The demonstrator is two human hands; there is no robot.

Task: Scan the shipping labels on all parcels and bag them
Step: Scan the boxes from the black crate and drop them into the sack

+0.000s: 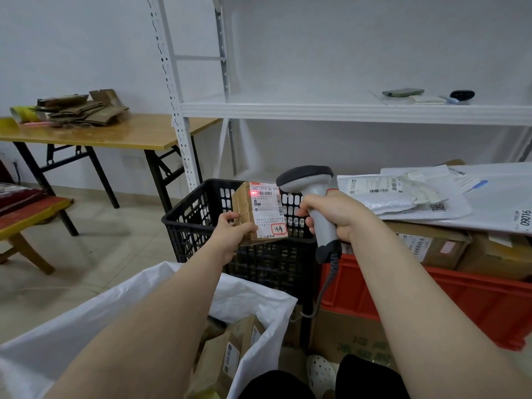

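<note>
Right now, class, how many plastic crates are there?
2: a black crate behind the held box; a red crate beside it, full of parcels. More may be hidden.

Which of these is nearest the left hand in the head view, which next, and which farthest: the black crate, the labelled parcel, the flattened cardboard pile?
1. The labelled parcel: held in the left hand, in front of the person.
2. The black crate: just behind and below the hand, centre.
3. The flattened cardboard pile: on the wooden table, far left by the wall.
</note>
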